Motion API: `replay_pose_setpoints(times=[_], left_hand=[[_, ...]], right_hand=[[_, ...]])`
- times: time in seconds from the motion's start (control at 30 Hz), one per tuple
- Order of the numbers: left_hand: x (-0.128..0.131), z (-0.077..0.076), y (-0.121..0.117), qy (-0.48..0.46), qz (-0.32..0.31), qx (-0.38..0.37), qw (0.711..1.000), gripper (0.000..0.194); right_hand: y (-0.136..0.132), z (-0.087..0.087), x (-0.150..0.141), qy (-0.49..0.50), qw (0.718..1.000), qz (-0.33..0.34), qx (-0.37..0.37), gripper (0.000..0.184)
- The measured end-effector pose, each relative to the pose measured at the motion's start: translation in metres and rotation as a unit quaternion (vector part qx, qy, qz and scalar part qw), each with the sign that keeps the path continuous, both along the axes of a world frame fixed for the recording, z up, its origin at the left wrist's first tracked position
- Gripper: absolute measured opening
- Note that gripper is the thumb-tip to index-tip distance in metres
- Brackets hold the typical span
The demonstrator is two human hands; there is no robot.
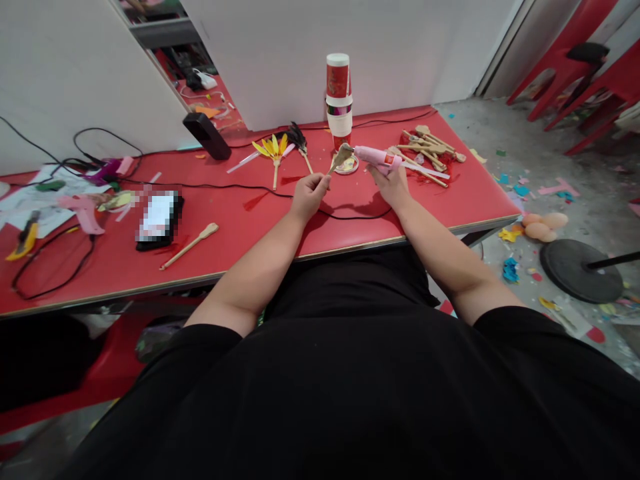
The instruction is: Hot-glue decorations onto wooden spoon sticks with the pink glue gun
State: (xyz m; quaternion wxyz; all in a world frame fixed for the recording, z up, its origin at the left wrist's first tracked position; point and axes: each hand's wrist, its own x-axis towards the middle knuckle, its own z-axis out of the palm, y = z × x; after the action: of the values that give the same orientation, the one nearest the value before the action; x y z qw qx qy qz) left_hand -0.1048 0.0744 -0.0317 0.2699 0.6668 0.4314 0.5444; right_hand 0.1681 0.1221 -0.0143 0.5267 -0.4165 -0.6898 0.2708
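My left hand (310, 193) is closed around the handle of a small wooden paddle-shaped stick (342, 157), its flat head raised over the table. In my right hand (391, 185) is a pink hot glue gun (376, 157), with a clear glue stick coming out of its back. The gun's nozzle is at the paddle's head; whether they touch I cannot tell. Behind the two hands stands a stack of red and white paper cups (340, 123). A round dish (347, 164) sits beneath the gun's tip.
A pile of wooden sticks with red tassels (430, 150) lies at the right. Yellow feathers on a stick (275, 157), a phone (160, 220), another wooden paddle (190, 245), a second pink glue gun (85, 210) and a yellow cutter (24, 239) lie leftward. A black cord (230, 186) crosses the red table.
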Motion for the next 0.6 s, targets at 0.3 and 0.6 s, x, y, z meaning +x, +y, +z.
replay_pose_setpoints(times=[0.3,0.6], left_hand=[[0.0016,0.0027,-0.0026,0.013,0.014,0.028,0.999,0.078],[0.0039,0.0085,-0.0061,0.038,0.033,0.039,0.998,0.083]], right_hand=[[-0.0019,0.004,-0.0001,0.004,1.0,-0.002,-0.006,0.051],[0.0015,0.0007,-0.0004,0.004,1.0,-0.017,-0.011,0.047]])
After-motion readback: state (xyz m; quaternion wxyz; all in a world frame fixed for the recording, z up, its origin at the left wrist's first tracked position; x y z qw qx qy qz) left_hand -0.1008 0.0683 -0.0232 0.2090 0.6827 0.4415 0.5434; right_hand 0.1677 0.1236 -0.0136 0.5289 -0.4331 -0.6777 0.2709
